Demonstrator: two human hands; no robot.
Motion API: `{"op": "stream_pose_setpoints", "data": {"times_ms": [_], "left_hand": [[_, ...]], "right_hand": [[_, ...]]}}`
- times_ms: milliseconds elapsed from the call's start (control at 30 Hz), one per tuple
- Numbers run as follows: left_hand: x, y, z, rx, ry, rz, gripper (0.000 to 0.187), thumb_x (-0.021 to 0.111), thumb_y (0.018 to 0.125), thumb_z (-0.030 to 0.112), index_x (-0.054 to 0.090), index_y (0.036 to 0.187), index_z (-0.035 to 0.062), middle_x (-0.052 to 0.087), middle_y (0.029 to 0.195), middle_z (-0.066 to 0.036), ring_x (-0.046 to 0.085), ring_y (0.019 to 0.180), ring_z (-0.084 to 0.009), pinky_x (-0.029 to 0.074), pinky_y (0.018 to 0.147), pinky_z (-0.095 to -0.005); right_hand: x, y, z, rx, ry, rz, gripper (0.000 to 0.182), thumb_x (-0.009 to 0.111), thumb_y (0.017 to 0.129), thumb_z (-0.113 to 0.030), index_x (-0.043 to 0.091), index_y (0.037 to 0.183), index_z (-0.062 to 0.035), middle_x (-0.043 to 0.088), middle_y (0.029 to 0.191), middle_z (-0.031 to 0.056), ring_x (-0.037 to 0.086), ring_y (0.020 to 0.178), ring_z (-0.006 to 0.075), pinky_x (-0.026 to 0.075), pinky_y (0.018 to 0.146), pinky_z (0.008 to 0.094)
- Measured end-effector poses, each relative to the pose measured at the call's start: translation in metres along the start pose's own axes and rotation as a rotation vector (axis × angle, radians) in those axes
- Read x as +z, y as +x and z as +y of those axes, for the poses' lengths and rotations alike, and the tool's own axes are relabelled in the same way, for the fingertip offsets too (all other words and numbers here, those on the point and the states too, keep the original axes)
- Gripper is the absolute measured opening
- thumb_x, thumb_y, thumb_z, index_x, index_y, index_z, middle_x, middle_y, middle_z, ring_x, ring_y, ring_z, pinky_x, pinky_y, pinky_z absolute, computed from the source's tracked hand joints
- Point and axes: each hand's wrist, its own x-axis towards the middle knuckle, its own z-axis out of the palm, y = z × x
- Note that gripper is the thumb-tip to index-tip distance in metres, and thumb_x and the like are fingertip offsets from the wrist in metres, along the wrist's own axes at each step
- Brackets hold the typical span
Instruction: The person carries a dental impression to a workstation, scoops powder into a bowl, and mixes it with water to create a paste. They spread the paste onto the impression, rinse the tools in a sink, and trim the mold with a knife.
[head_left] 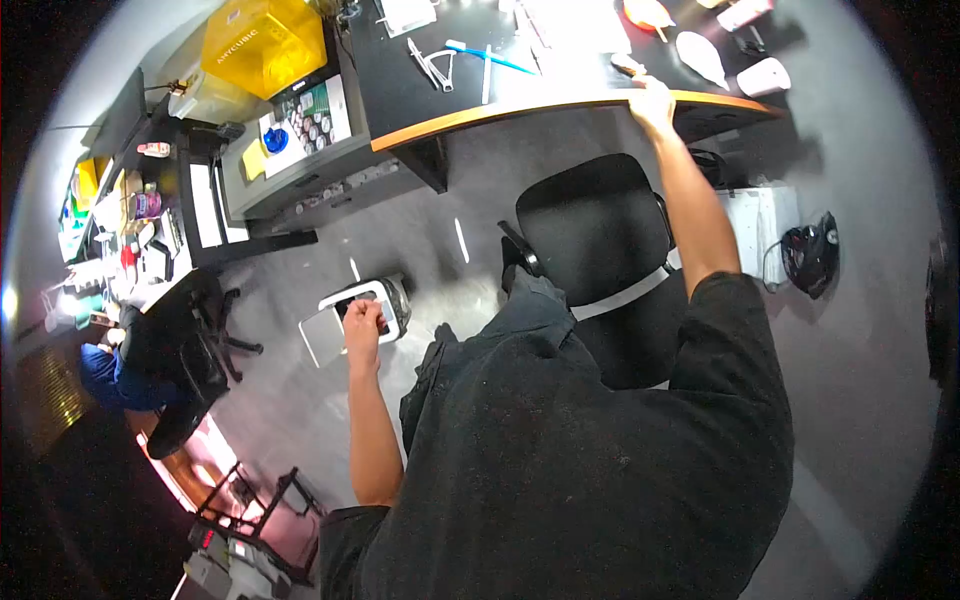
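- The left hand (362,328) is held over a white-rimmed bin (391,312) with its pale lid flipped aside, on the grey floor (440,215); its fingers are curled together, but whether anything is grasped in this grip cannot be told.
- The right hand (654,104) is placed at the orange-trimmed near edge of the black surface (400,105), right of that edge's middle; whether its grip is clenched or released cannot be told.
- A small dark-and-pale object (627,64) is seen just beyond the right fingertips, near the same edge; contact cannot be made out.
- Toward the surface's right end, a white teardrop-shaped object (702,58) and a white cup-like object (763,77) are seen.
- A black chair (590,225) is placed below the near edge.
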Motion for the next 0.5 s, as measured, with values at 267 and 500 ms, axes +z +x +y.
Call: {"op": "stream_pose_setpoints", "data": {"times_ms": [267, 500], "left_hand": [[0.172, 0.009, 0.072, 0.163, 0.109, -0.302, 0.014, 0.067, 0.09, 0.011, 0.057, 0.084, 0.0054, 0.055, 0.071, 0.001, 0.052, 0.066, -0.0074, 0.043, 0.061, -0.0233], [0.339, 0.007, 0.126, -0.052, -0.482, -0.649, 0.044, 0.049, 0.103, 0.036, 0.043, 0.133, 0.0049, 0.057, 0.121, -0.015, 0.059, 0.109, -0.0217, 0.047, 0.094, -0.0353]], "right_hand": [[0.036, 0.056, 0.047, -0.083, -0.062, 0.025, 0.022, 0.065, 0.083, -0.021, 0.074, 0.098, -0.007, 0.07, 0.098, 0.018, 0.067, 0.094, 0.0336, 0.052, 0.083, 0.0404], [-0.02, -0.104, -0.127, 0.0, 0.559, -0.378, 0.029, 0.081, 0.071, -0.01, 0.07, 0.097, -0.0017, 0.064, 0.085, 0.0072, 0.061, 0.072, 0.0115, 0.049, 0.061, 0.0237]]}}
